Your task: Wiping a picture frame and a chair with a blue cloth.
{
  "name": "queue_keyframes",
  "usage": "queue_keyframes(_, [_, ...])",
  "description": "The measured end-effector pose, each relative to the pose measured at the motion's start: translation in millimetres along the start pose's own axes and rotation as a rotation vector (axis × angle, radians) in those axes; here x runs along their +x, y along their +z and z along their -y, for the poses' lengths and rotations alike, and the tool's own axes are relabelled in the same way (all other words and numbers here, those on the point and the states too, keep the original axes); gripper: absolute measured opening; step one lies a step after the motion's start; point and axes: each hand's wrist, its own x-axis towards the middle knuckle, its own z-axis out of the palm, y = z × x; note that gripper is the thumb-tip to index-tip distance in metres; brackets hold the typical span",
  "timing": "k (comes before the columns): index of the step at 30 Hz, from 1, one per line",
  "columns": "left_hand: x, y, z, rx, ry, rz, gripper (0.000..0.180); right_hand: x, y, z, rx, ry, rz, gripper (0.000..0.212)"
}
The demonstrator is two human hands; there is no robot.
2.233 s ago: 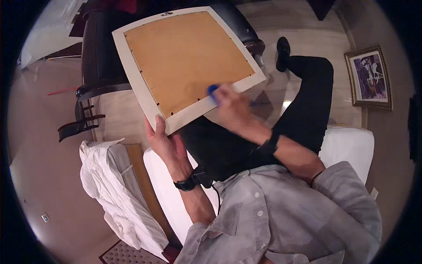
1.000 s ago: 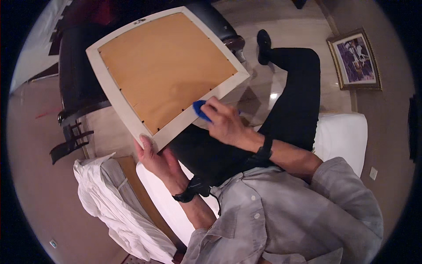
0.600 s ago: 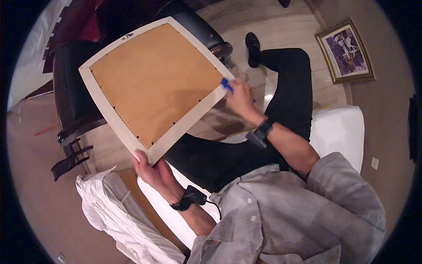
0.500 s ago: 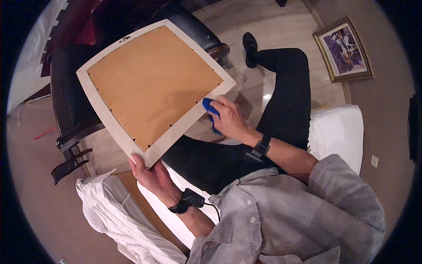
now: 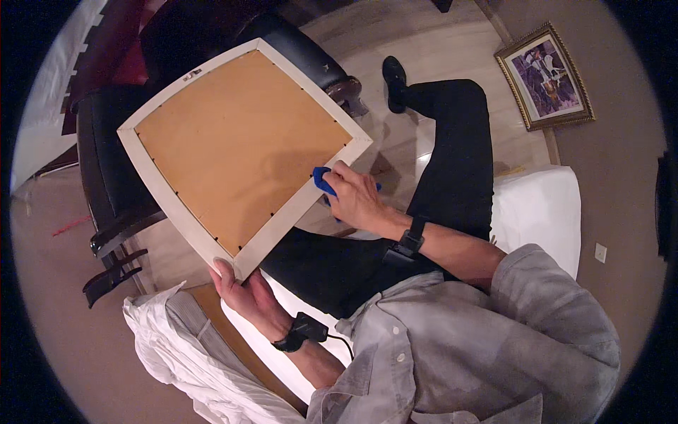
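A picture frame is held up over my lap with its back toward me, showing a tan backing board inside a pale wooden border. Small dark tabs line the board's edge, and a metal hanger sits on the far border. My left hand grips the frame's near corner, thumb on the back, other fingers partly hidden beneath. My right hand is closed on a blue cloth, pressing it against the right border of the frame.
Dark leather-covered furniture stands beyond and left of the frame. A gilt-framed picture leans on the wall at the far right. White bunched fabric lies at my left, and a white-covered seat is at my right.
My right hand has slid with the blue cloth along the frame's right border, toward the near corner. The frame has shifted slightly lower in view; my left hand keeps its grip.
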Motion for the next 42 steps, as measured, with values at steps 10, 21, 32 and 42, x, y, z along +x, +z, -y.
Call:
queue_keyframes(10, [2,-6,3,0.017,-0.006,-0.013,0.044,40,0,-77,-0.225,0.302,-0.221,0.017])
queue_keyframes(21, [7,2,-11,0.386,-0.011,-0.050,0.038,43,-12,-80,-0.140,0.254,-0.133,0.019])
queue_keyframes(32, [30,19,-25,0.904,0.102,0.097,0.045,196,-1,-99,-0.222,-0.034,-0.150,0.017])
queue_keyframes(42, [31,23,-30,0.858,0.130,0.112,0.047,74,-29,-112,-0.135,0.017,0.075,0.018])
